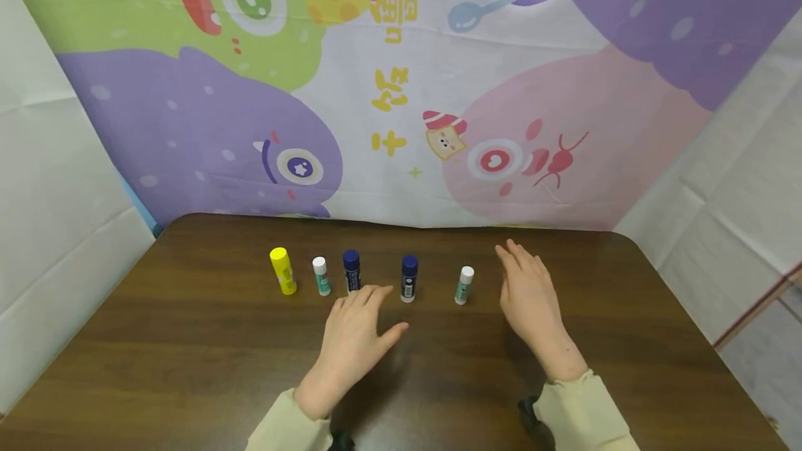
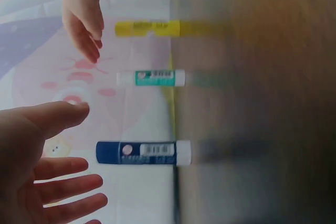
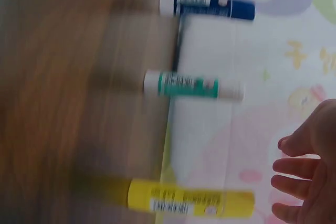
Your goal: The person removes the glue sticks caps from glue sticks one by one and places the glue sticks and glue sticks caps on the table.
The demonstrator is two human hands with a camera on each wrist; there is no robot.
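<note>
Overall, left hand, fingers spread, hung near a navy-capped stick; right hand, well apart from the left, fingers extended, hung near a green-labelled stick. Both sticks stood upright on the brown table.

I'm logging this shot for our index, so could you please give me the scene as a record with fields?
Surface: brown table
Backdrop: cartoon-printed cloth
Glue sticks, left to right: left yellow stick, left green-labelled stick, left navy stick, right navy stick, right green-labelled stick, right yellow stick
Stance: all upright, apart
Left hand: holds nothing; in head view, partly hides left navy stick
Right hand: holds nothing; in head view, hides right yellow stick
</note>
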